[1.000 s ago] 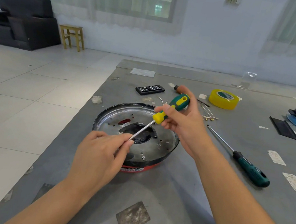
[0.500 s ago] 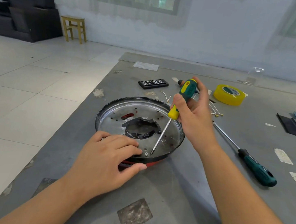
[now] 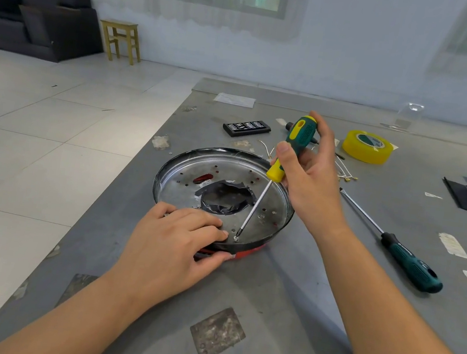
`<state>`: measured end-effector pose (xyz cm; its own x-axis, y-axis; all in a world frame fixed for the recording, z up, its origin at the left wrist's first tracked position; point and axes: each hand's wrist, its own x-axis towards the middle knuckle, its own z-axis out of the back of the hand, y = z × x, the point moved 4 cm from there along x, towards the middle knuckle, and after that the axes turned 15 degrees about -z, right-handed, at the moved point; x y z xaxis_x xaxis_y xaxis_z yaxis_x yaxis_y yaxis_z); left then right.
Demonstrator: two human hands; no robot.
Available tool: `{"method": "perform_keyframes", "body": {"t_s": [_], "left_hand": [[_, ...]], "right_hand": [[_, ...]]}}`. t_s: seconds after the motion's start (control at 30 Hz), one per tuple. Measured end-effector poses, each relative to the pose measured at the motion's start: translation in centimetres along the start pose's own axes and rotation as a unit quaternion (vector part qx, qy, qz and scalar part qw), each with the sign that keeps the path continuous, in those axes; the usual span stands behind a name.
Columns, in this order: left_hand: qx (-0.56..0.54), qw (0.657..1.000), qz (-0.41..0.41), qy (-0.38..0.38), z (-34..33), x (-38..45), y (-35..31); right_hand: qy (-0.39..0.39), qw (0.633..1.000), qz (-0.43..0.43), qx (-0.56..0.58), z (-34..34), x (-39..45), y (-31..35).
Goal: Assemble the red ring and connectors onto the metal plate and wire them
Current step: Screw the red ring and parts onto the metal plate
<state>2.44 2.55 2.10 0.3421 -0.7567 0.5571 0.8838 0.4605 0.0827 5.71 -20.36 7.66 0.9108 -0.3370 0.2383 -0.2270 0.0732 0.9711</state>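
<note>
A round metal plate (image 3: 183, 188) with small holes and a black-taped centre opening lies on the grey table. The red ring (image 3: 248, 255) shows under its near rim. My left hand (image 3: 169, 245) rests on the near rim, fingers on top and thumb against the red ring. My right hand (image 3: 308, 183) grips a green-and-yellow screwdriver (image 3: 292, 146). Its tip sits on a small screw (image 3: 236, 238) at the plate's near edge, just beside my left fingertips. Thin wires with connectors (image 3: 345, 176) lie beyond the plate.
A second green screwdriver (image 3: 406, 256) lies to the right of the plate. A yellow tape roll (image 3: 367, 147), a black bit case (image 3: 246, 127), a black strip (image 3: 465, 196) and a clear cup (image 3: 406, 116) sit farther back. The table's left edge runs close to the plate.
My left hand dropped from the screwdriver shaft onto the plate's near rim. My right hand tilted the screwdriver more upright and brought its tip down onto the screw.
</note>
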Motion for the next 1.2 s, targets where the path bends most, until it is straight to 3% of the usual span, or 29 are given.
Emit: {"method": "perform_keyframes", "body": {"t_s": [0.27,0.57,0.8,1.0,1.2], "left_hand": [[0.000,1.000,-0.010,0.010,-0.2,-0.1,0.2],[0.006,1.000,-0.022,-0.007,-0.1,0.1,-0.1],[0.004,1.000,-0.017,-0.013,-0.1,0.2,-0.1],[0.005,1.000,-0.008,-0.006,-0.1,0.2,-0.2],[-0.001,1.000,-0.005,-0.005,0.1,0.2,-0.4]], "right_hand": [[-0.005,0.999,0.012,-0.042,-0.2,-0.4,0.5],[0.039,0.986,0.105,-0.123,-1.8,-1.5,2.8],[0.024,0.967,0.150,-0.204,-2.1,-2.5,4.0],[0.015,0.966,0.132,-0.222,-2.4,-2.7,5.5],[0.015,0.934,0.175,-0.311,-3.6,-3.2,6.4]]}}
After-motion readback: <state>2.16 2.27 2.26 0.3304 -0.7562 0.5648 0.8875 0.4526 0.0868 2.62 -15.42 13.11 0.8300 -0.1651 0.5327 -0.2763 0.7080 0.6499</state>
